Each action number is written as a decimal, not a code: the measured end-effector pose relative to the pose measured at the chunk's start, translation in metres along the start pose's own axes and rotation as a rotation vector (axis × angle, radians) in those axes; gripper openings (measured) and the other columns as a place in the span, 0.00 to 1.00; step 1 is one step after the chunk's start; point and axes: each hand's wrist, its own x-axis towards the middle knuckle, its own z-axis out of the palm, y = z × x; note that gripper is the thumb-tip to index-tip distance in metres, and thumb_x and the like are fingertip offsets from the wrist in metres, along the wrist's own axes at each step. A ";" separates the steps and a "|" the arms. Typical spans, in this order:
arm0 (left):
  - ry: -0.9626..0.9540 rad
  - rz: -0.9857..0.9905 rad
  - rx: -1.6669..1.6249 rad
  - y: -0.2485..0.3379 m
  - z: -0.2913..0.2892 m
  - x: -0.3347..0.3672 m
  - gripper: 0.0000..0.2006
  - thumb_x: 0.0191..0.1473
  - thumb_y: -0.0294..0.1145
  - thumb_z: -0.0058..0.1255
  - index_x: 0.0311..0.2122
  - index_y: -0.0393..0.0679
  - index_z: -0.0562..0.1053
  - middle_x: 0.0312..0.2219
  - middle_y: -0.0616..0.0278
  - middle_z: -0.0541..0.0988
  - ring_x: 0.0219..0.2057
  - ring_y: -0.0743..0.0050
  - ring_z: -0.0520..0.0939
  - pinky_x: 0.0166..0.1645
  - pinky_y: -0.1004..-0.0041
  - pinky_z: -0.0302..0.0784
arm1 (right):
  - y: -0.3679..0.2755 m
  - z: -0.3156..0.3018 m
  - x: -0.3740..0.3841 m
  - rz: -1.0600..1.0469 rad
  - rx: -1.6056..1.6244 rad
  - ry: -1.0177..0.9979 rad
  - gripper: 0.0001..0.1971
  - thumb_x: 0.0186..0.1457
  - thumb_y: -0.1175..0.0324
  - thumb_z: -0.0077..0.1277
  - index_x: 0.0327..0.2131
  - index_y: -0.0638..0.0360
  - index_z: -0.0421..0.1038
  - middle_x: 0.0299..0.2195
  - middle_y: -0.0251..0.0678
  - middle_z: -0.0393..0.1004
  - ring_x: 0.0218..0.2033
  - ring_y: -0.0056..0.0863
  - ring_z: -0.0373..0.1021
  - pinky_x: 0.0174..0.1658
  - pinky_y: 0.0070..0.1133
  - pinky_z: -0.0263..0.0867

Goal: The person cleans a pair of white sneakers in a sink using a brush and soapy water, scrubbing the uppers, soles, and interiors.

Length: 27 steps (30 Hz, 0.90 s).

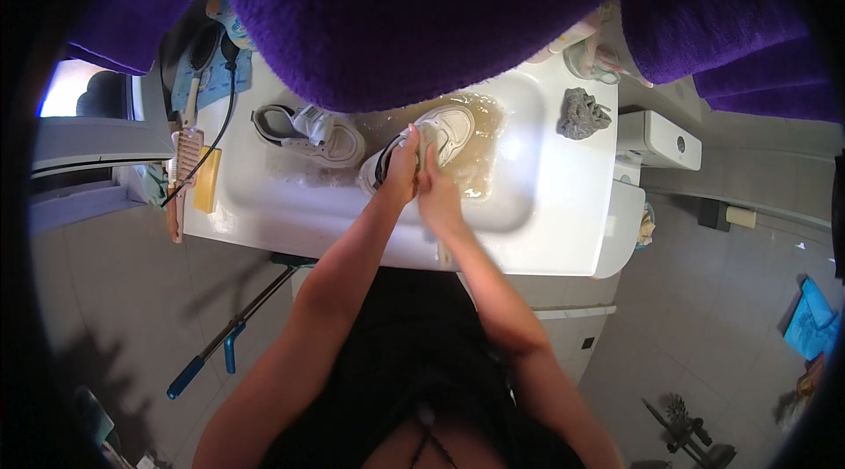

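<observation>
A white shoe (456,123) rests tilted in shallow, murky water in the white sink (519,205). My left hand (402,170) is closed on the shoe near its dark-lined opening, thumb pointing away from me. Close against it, my right hand (438,196) is closed at the shoe's near side; its fingers are partly hidden, and whatever lies between them cannot be made out. A second white shoe (339,145) with a grey-lined opening stands at the sink's left, with pale laces or tongue bunched on top.
Purple towel cloth (396,20) hangs across the far side, covering the sink's far edge. On the counter's left are a yellow bar (207,179), a pink comb (187,152) and a black cord. A crumpled grey cloth (583,113) lies right. A blue-handled pole (233,328) leans below.
</observation>
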 end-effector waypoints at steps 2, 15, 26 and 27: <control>-0.038 0.001 -0.001 -0.001 -0.016 0.008 0.17 0.56 0.49 0.39 0.36 0.44 0.69 0.30 0.66 0.75 0.29 0.80 0.76 0.30 0.77 0.72 | -0.001 0.006 -0.011 -0.044 0.002 0.006 0.28 0.52 0.75 0.37 0.58 0.51 0.49 0.25 0.52 0.71 0.26 0.48 0.69 0.30 0.34 0.63; -0.090 0.126 0.038 0.006 0.000 -0.009 0.16 0.45 0.16 0.42 0.43 0.35 0.67 0.39 0.56 0.74 0.41 0.61 0.76 0.43 0.65 0.74 | 0.104 -0.016 0.028 0.416 -0.211 0.036 0.24 0.54 0.73 0.38 0.56 0.52 0.54 0.27 0.49 0.73 0.28 0.44 0.70 0.34 0.31 0.66; -0.168 0.129 -0.020 0.002 0.006 -0.017 0.12 0.50 0.24 0.45 0.42 0.36 0.68 0.36 0.60 0.74 0.36 0.69 0.76 0.41 0.71 0.72 | 0.000 -0.026 0.058 0.246 -0.188 -0.053 0.27 0.54 0.74 0.38 0.58 0.50 0.47 0.28 0.53 0.71 0.26 0.48 0.69 0.30 0.35 0.64; -0.104 0.123 -0.035 0.004 0.009 -0.018 0.12 0.51 0.25 0.45 0.42 0.37 0.68 0.36 0.60 0.74 0.36 0.70 0.76 0.40 0.72 0.72 | -0.001 -0.028 0.067 0.318 -0.221 -0.046 0.28 0.53 0.75 0.37 0.58 0.51 0.46 0.29 0.54 0.71 0.27 0.49 0.69 0.31 0.37 0.64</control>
